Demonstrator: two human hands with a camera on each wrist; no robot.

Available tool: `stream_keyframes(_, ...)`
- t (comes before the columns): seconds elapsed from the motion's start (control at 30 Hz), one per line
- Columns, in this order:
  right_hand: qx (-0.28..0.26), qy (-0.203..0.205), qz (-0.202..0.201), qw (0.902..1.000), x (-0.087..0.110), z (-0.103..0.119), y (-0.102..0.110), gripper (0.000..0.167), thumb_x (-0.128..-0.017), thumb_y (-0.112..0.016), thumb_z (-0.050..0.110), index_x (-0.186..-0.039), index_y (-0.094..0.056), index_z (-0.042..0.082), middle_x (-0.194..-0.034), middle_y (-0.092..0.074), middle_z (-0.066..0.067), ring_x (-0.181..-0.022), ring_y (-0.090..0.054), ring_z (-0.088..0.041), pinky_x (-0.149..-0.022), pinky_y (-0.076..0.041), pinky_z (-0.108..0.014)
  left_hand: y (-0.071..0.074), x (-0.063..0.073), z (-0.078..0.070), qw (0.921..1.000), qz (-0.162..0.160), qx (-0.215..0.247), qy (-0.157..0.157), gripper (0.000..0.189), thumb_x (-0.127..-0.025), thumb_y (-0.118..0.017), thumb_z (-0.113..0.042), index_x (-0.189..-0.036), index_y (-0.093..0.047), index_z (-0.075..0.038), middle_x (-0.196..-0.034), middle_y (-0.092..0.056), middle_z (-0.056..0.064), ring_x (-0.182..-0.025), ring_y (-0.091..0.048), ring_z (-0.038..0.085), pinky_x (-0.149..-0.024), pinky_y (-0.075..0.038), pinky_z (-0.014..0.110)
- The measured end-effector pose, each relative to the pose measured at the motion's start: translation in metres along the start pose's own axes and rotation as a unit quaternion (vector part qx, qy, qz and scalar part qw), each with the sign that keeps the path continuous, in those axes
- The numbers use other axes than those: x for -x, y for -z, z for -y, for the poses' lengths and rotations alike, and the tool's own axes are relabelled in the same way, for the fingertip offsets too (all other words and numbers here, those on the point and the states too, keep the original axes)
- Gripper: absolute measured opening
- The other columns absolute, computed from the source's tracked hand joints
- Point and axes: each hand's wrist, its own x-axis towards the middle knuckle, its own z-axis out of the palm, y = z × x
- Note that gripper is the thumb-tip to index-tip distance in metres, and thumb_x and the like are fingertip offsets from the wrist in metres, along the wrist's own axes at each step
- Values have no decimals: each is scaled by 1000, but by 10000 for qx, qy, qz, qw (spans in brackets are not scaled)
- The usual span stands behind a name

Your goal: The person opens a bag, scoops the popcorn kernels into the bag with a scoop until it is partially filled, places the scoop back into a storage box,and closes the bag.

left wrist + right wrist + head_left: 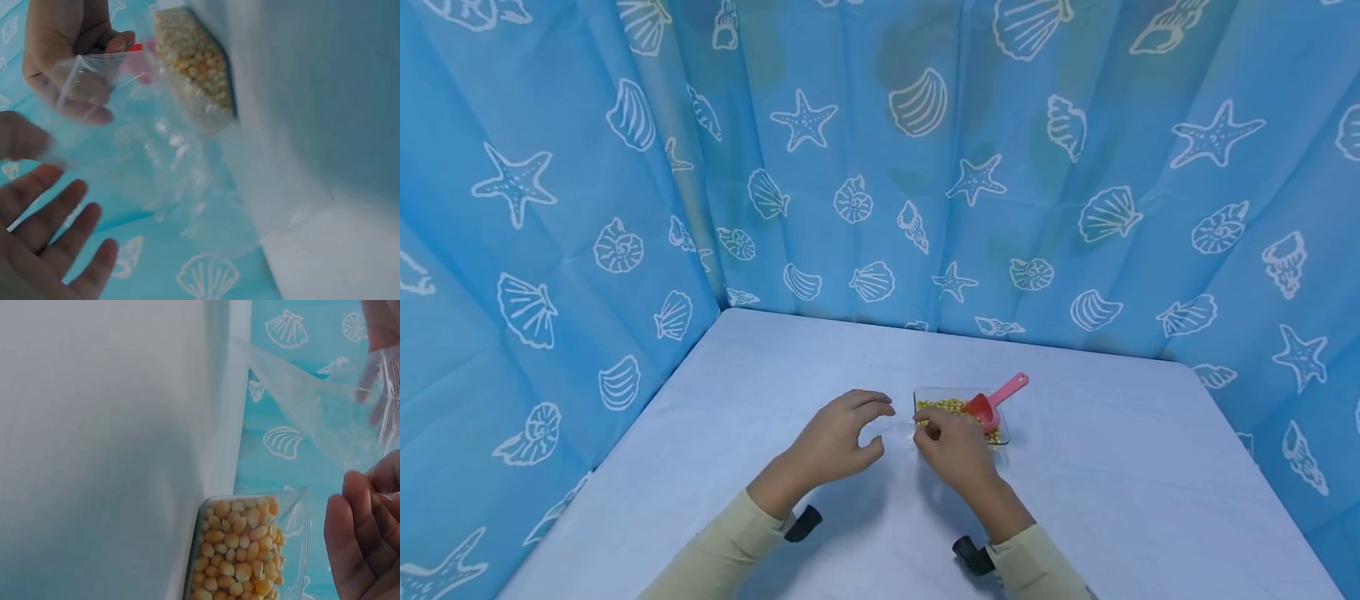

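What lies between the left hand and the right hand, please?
A clear bag lies between the left hand and the right hand, which pinches it; the left wrist view shows it plainly, the head view only faintly.

We can read no text, label, brand or number in any of the three views; the curtain (880, 150) bears only white drawings (803, 122) of shells and starfish, with no lettering we can make out; on the bag (319, 412), the box (299, 522) and the scoop (992, 407) we likewise find no legible word or sign.
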Motion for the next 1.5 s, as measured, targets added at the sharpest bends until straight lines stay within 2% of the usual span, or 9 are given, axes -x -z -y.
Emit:
stream_keyframes(0.23,-733,137,139,9971,0,0,-2,20,-89,-69,20,-107,-73,11,-75,-66,6,-58,-58,-5,-56,-53,-24,-8,0,3,9960,316,840,30,59,-91,-64,-42,-141,-50,-15,-143,-49,2,-134,-40,17,-110,-31,43)
stream_keyframes(0.33,-927,66,205,9955,0,1,-3,20,-90,-70,19,-108,-73,11,-73,-65,6,-56,-59,-5,-56,-53,-24,-12,0,4,9958,473,783,36,89,-79,-70,-60,-150,-37,-17,-146,-45,1,-136,-37,18,-113,-22,45)
stream_keyframes(0.47,-1284,-46,285,9913,-1,4,-1,19,-91,-69,19,-108,-72,11,-72,-64,5,-57,-60,-7,-59,-54,-25,-19,-1,5,9988,388,241,-181,116,-67,-77,-68,-155,-22,-15,-142,-46,1,-134,-38,17,-115,-15,45)
stream_keyframes(0.63,-1617,-136,399,9859,-3,4,-1,20,-93,-68,19,-110,-71,9,-74,-64,5,-58,-62,-10,-61,-55,-27,-25,-4,8,9990,-7,-158,-419,104,-69,-81,-56,-148,-33,-9,-137,-48,3,-129,-42,17,-115,-17,44)
stream_keyframes(0.77,-1703,-215,449,9841,-4,4,-1,21,-93,-67,18,-111,-70,8,-74,-64,4,-58,-62,-11,-62,-54,-29,-26,-4,11,9987,-132,320,-377,85,-72,-82,-44,-139,-44,-9,-143,-44,1,-133,-39,18,-113,-23,43)
stream_keyframes(0.97,-1864,-277,502,9808,-4,3,1,21,-93,-68,19,-110,-70,8,-74,-64,3,-57,-62,-12,-62,-55,-30,-29,-2,13,9961,174,868,-27,81,-73,-82,-35,-140,-43,-13,-145,-44,-4,-136,-37,19,-111,-27,44)
stream_keyframes(1.07,-2139,-390,578,9744,-5,1,1,20,-94,-67,18,-110,-70,7,-75,-64,1,-58,-63,-14,-63,-55,-31,-31,-1,12,9972,187,717,76,76,-73,-80,-27,-139,-45,-12,-137,-51,-1,-132,-42,20,-111,-29,44)
stream_keyframes(1.2,-2595,-587,705,9614,-6,0,3,19,-94,-66,17,-109,-70,7,-78,-65,-3,-60,-65,-18,-65,-56,-32,-31,-1,10,9983,-108,571,58,73,-73,-77,-23,-137,-46,-9,-128,-57,0,-129,-45,21,-109,-31,45)
stream_keyframes(1.5,-3286,-495,748,9402,-6,-3,6,26,-92,-69,20,-114,-70,6,-79,-67,-6,-66,-68,-21,-66,-57,-32,-37,-3,11,9919,-428,1185,176,83,-73,-80,-31,-143,-40,-10,-126,-56,-2,-127,-46,18,-104,-38,46)
